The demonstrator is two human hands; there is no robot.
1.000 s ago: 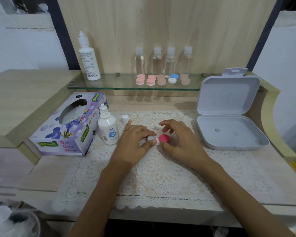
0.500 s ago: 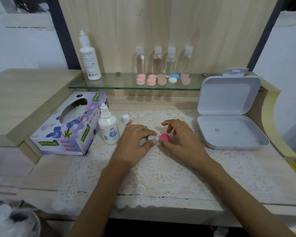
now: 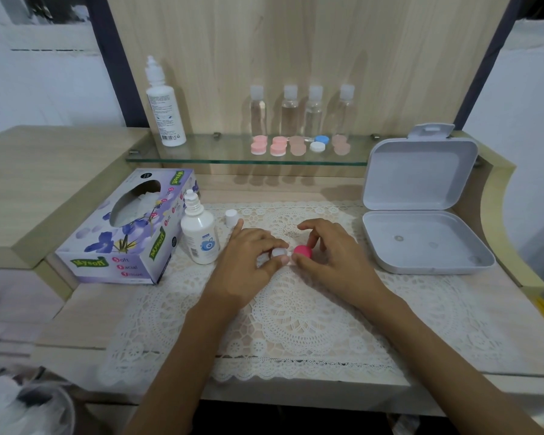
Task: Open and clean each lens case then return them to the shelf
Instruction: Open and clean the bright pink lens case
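Left hand [image 3: 248, 259] pinches the white cap [image 3: 278, 253] of the lens case [image 3: 299, 253] between thumb and curled fingers. Right hand [image 3: 333, 255] is curled round the pink cap [image 3: 304, 249] of the same case. Case sits on the lace mat [image 3: 296, 324] on the counter [image 3: 453, 356], in front of the glass shelf [image 3: 220, 155], where further cases [image 3: 278, 146] stand.

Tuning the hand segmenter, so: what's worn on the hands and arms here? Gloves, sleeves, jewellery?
Nothing worn that shows. The left hand and the right hand are bare: no gloves, rings or plasters. Both arms are bare down to the frame's lower edge, with no sleeve, watch or bracelet in view.
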